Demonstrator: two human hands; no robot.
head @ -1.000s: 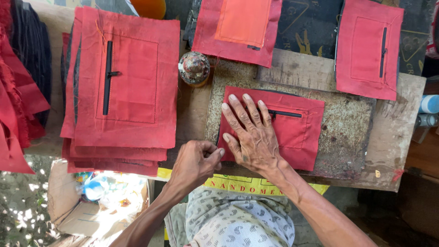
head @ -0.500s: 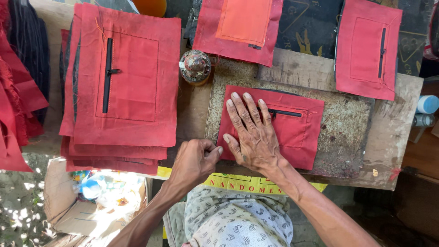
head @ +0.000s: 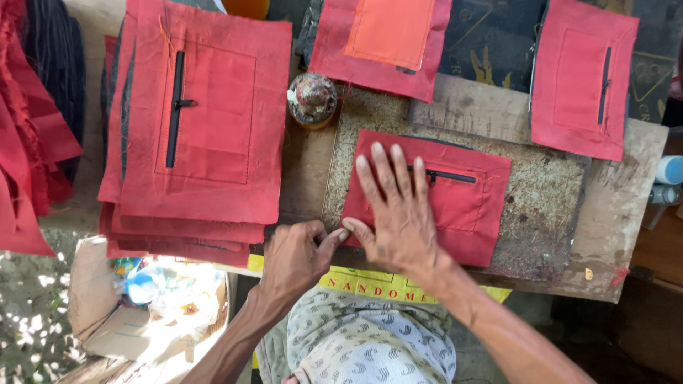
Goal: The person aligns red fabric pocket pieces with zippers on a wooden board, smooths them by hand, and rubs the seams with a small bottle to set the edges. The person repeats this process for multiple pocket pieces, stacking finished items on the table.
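Note:
A red fabric piece [head: 473,213] with a short black zipper lies on the speckled pad of a worn wooden table [head: 619,213]. My right hand [head: 395,206] lies flat on the left half of the piece, with the fingers spread and pointing away from me. My left hand [head: 299,256] is curled at the table's near edge. Its thumb and forefinger pinch the near-left corner of the same piece, right beside my right thumb.
A stack of red zippered pieces [head: 206,128] lies to the left. A small round lidded pot [head: 311,99] stands beside it. Two more red pieces [head: 388,43] [head: 583,78] lie at the back. A cardboard box [head: 142,306] of scraps sits on the ground at lower left.
My left hand has edged slightly right, to the corner of the piece. My right hand stays flat on the fabric.

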